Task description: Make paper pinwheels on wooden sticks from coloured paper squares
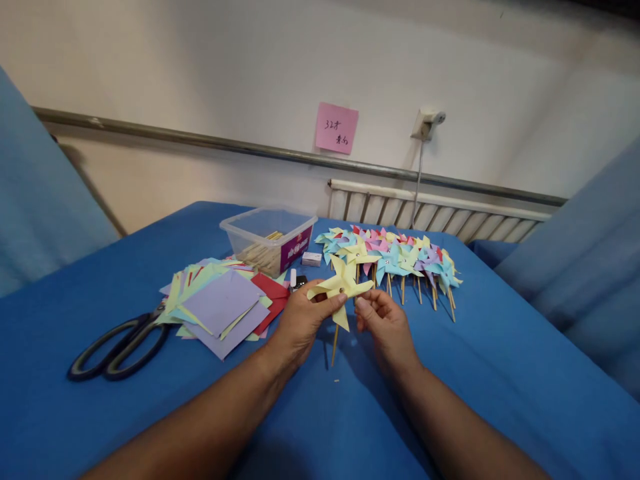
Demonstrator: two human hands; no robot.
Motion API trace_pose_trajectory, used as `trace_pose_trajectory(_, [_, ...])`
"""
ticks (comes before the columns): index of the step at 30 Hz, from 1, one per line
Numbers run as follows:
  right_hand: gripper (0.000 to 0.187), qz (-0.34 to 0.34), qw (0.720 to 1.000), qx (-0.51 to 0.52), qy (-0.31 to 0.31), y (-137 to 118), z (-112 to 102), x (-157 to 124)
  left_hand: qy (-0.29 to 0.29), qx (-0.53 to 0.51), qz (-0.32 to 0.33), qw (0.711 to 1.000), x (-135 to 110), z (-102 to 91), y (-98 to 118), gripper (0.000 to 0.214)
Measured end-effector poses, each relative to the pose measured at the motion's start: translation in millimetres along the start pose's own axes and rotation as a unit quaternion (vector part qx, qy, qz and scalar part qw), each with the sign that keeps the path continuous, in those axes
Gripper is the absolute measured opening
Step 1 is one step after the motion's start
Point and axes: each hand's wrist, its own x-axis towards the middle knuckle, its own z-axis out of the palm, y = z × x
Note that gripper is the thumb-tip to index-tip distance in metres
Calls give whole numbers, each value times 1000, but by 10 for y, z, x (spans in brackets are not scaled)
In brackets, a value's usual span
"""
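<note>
Your left hand (303,317) pinches the yellow pinwheel (345,272); its stick (335,347) slants down between your hands; your right hand (389,325) curls just beside, its grip unclear.

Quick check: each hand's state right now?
Left hand: closed, holding the yellow pinwheel.
Right hand: curled beside the pinwheel; whether it holds anything cannot be told.

My right hand (387,323) could pass over the bare blue cloth (500,373) beside it; paper (223,303), scissors (143,325) and a box (296,248) crowd my left, pinwheels (393,260) the way ahead.
</note>
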Motion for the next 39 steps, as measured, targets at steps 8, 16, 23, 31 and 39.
trace_pose_trajectory(8, [25,25,999,24,-12,54,6,16,-14,81,14,996,-35,45,-31,26])
trace_pose_trajectory(16, [24,56,995,85,-24,41,13,-6,-16,83,4,996,-29,33,-36,24])
trace_pose_trajectory(23, [21,46,995,87,-25,56,11,-7,-21,93,13,995,-38,22,-58,25])
trace_pose_trajectory(31, [21,51,990,125,-35,5,7,-16,-35,122,20,992,-33,12,-44,32])
trace_pose_trajectory(39, [22,19,994,92,-59,62,-31,-18,-37,135,19,990,-38,29,-36,30])
